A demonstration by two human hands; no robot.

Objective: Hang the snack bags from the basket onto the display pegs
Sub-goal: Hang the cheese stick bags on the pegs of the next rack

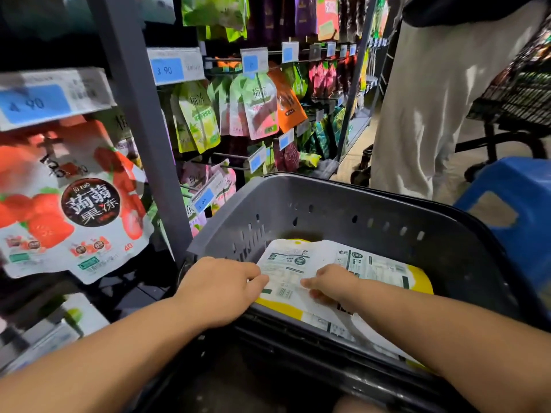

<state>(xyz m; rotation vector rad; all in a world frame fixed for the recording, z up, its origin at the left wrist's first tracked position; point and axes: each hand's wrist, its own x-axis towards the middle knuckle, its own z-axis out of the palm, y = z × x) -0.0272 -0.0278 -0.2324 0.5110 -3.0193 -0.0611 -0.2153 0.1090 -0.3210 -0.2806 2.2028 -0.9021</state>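
Grey plastic basket (328, 216) sits low in front of you beside the shelving, with a pile of white-and-yellow snack bags (286, 272) lying printed side up inside it. Your right hand (331, 286) is curled on the top bag, thumb and fingers pinching it near the middle. Your left hand (220, 290) reaches that bag's left edge, fingertips touching it; whether they grip cannot be told. Beyond, green and pink pouches (259, 108) hang from the pegs (226, 59) under blue price tags (167, 68). A blue stool (512, 186) stands at right.
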